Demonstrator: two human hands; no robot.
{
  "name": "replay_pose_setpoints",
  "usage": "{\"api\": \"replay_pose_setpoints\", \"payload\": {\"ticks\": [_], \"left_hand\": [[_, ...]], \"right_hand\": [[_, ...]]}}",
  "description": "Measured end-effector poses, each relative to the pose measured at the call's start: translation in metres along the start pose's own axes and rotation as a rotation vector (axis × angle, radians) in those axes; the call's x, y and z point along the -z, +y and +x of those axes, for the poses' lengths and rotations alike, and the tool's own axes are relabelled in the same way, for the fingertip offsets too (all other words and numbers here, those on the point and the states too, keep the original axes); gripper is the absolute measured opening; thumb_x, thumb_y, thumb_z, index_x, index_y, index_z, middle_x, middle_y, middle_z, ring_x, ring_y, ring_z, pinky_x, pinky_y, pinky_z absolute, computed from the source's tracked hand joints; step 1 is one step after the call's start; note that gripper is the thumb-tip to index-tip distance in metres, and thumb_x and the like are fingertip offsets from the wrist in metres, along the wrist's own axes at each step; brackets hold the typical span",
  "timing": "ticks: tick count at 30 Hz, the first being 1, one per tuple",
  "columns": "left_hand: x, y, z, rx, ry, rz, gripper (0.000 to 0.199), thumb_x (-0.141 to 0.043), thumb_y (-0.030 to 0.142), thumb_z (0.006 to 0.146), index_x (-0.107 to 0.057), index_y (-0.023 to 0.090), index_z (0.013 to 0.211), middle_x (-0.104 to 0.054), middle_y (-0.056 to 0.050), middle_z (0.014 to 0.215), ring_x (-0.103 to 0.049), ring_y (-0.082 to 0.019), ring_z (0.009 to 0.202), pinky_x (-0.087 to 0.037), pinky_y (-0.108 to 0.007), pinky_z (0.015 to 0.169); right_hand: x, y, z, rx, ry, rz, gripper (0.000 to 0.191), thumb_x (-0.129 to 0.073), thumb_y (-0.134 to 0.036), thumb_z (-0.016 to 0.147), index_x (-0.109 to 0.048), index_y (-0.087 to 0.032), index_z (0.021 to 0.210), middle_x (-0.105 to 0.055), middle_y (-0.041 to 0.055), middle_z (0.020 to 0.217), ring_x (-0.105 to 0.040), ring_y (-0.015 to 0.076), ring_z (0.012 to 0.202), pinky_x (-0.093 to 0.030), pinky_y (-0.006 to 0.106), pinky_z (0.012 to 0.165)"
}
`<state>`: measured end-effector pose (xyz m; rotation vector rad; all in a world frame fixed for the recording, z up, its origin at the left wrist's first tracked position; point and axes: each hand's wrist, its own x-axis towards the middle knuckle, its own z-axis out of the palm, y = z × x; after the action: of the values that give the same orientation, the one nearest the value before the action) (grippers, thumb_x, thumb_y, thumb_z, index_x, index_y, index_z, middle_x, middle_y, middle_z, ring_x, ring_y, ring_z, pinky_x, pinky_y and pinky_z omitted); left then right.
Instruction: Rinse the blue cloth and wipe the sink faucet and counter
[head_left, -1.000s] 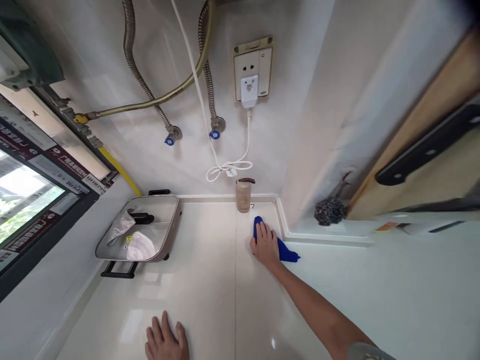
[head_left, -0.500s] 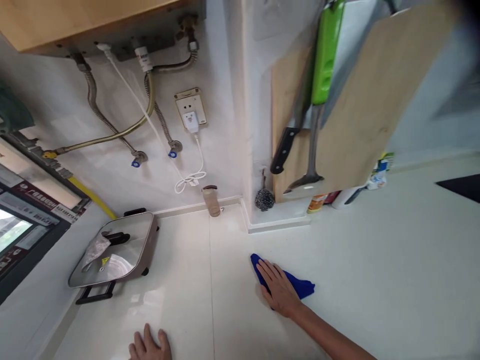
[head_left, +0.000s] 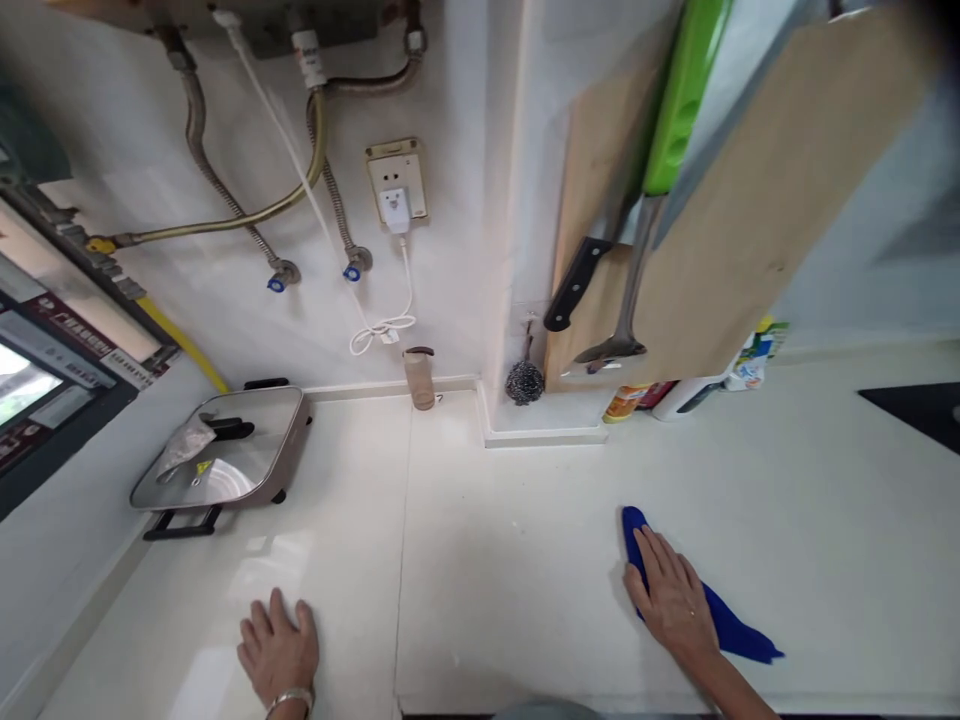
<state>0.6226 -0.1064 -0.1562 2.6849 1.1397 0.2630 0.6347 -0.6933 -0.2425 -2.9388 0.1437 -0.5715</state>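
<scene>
A blue cloth (head_left: 733, 622) lies on the white countertop (head_left: 517, 580) at the lower right. Over it is my right hand (head_left: 675, 600), its fingers close together and pressing the cloth against the surface. One end of the cloth shows past the fingertips, and a longer tail sticks out on the right side of the hand. What the palm covers is hidden. My left hand (head_left: 279, 645), with a bracelet at the wrist, rests palm down on the countertop at the lower left. Its fingers are spread, and it holds nothing.
A lidded electric pan (head_left: 225, 450) stands at the left. A small brown-tinted cup (head_left: 420, 380) is against the back wall. Cutting boards (head_left: 739, 230), a black-handled knife (head_left: 577, 285) and a green-handled spatula (head_left: 675, 110) hang by the steel scrubber (head_left: 524, 383). A black panel (head_left: 919, 405) lies at right.
My right hand has slid the blue cloth to the right and toward me along the countertop. More of my left hand and its wrist is now visible. The view has tilted down.
</scene>
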Motion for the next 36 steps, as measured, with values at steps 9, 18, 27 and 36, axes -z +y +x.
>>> {"api": "replay_pose_setpoints", "payload": {"ticks": [9, 18, 27, 36], "left_hand": [[-0.018, -0.012, -0.004, -0.01, 0.037, 0.031, 0.061, -0.028, 0.041, 0.095, -0.04, 0.013, 0.148, -0.031, -0.019, 0.161, -0.02, -0.037, 0.152, -0.019, -0.055, 0.122], [-0.03, -0.024, -0.009, -0.045, 0.103, 0.035, 0.057, -0.036, 0.037, 0.095, -0.045, 0.013, 0.146, -0.034, -0.018, 0.16, -0.021, -0.037, 0.151, -0.022, -0.056, 0.122], [-0.038, -0.03, -0.013, -0.08, 0.141, -0.002, 0.056, -0.043, 0.034, 0.093, -0.045, 0.016, 0.146, -0.035, -0.016, 0.16, -0.021, -0.036, 0.151, -0.025, -0.058, 0.121], [-0.045, -0.032, -0.018, -0.078, 0.172, 0.002, 0.057, -0.046, 0.03, 0.092, -0.043, 0.018, 0.148, -0.033, -0.014, 0.161, -0.021, -0.035, 0.152, -0.027, -0.056, 0.122]], "right_hand": [[0.009, -0.083, -0.02, 0.345, -0.043, 0.042, 0.071, -0.033, -0.039, 0.093, -0.014, -0.013, 0.156, -0.034, 0.0162, 0.157, -0.032, 0.0321, 0.144, -0.032, 0.056, 0.113], [-0.022, -0.226, 0.02, 0.588, -0.075, 0.162, 0.073, -0.038, -0.032, 0.091, -0.011, -0.014, 0.157, -0.031, 0.0151, 0.159, -0.029, 0.0318, 0.145, -0.029, 0.055, 0.115], [-0.061, -0.37, 0.082, 0.724, -0.131, 0.159, 0.066, -0.035, -0.028, 0.092, -0.022, -0.01, 0.154, -0.03, 0.0156, 0.16, -0.024, 0.0283, 0.147, -0.024, 0.052, 0.117], [-0.083, -0.496, 0.103, 0.716, -0.246, 0.195, 0.066, -0.035, -0.029, 0.09, -0.027, -0.008, 0.152, -0.026, 0.0131, 0.161, -0.022, 0.0288, 0.147, -0.018, 0.052, 0.119]]}}
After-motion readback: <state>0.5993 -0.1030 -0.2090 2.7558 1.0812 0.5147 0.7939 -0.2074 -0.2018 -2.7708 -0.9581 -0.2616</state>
